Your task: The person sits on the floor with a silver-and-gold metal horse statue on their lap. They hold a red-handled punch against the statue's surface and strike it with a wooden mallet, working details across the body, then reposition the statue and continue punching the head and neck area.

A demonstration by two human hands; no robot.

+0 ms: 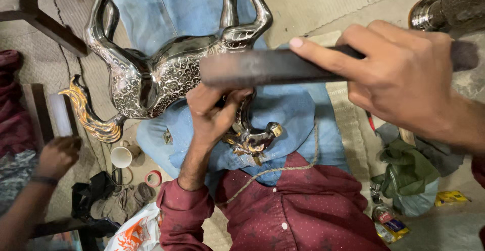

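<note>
A woven floor mat [323, 3] carries a paper cup [121, 156] and tape roll [153, 178].

Silver scroll-patterned horse figure [166, 74], golden tail [88, 114]

- A white paper cup [121, 156] stands on the floor below my lap, with a red tape roll [153, 178] just beside it.
- A white and orange plastic bag [135, 232] lies near my sleeve.
- A green cloth bundle [407, 167] sits on my other side.
- A small bottle [387, 220] lies below it, a yellow packet [451, 197] nearby.
- Another person's hand [57, 156] shows at the edge.
</note>
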